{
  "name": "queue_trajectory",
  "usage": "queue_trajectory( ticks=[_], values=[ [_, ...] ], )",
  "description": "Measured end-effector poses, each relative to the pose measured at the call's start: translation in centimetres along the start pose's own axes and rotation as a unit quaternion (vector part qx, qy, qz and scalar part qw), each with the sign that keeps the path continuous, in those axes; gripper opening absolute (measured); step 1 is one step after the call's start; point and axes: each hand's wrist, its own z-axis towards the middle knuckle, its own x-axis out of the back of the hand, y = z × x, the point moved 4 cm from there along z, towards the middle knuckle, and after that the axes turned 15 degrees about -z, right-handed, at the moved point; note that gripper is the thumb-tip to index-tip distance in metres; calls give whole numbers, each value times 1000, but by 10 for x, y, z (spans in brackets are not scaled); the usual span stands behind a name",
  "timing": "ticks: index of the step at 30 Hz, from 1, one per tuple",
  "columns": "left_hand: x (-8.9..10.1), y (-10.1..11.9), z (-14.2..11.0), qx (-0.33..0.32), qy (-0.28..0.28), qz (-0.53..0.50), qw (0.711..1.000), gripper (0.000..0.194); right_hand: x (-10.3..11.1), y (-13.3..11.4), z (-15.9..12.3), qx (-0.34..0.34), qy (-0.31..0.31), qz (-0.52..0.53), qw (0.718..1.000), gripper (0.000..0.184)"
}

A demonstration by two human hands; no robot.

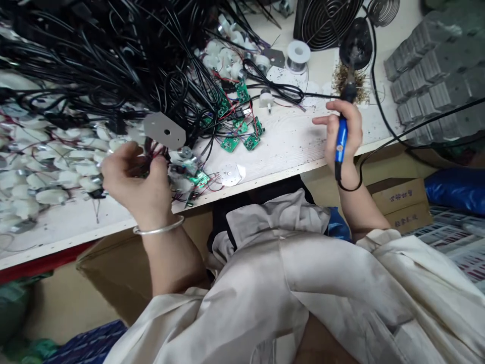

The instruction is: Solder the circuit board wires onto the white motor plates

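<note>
While my left hand [131, 177] pinches thin red leads [157, 161] near the bench's near edge, my right hand [343, 134] is closed round a blue soldering iron [341, 139].

Left grip: closed, thumb and fingers together on the leads. Exact contact is hidden behind my fingers. Leads sit among small motors and a green PCB [199, 178], just right of that hand. Grey metal plate [164, 130] lies just far of it. Silver bangle [158, 228] on that wrist.

Right grip: closed on the handle, index finger [322, 120] extended off it toward the left. Iron points far, its dark end over a nest of brass wool [348, 83], below a black iron stand [354, 48]. Can't tell if it touches either. Its black cord [346, 187] loops down past my wrist.

On the white workbench [288, 136]: white gear motors [49, 167] heaped left, black cables [94, 60] tangled far left, green PCBs [238, 134] wired up mid-bench, solder spool [298, 56] far. Stacked grey parts [435, 71] far right.
</note>
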Motion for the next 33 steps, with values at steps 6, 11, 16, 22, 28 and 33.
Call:
queue_trajectory(
  ticks=[6, 11, 16, 22, 28, 33],
  values=[
    [-40, 85, -19, -163, 52, 119, 978, 52, -40, -4, 39, 70, -60, -71, 993, 27],
    [-146, 87, -26, -99, -237, 103, 961, 38, -37, 24, 40, 19, -35, -126, 991, 29],
    [-178, 75, -22, -30, -281, 179, 942, 46, -37, 38, 30, 53, -110, -163, 979, 31],
    [-152, 67, -24, -41, -295, 199, 934, 43, -18, 27, -2, 59, -103, -100, 988, 29],
    [-141, 75, -30, -92, -353, 180, 913, 38, 2, 24, -22, 87, -81, -129, 985, 38],
    [-138, 71, -29, -122, -327, 154, 925, 30, 2, 20, -25, 54, -164, -134, 976, 36]
  ],
)
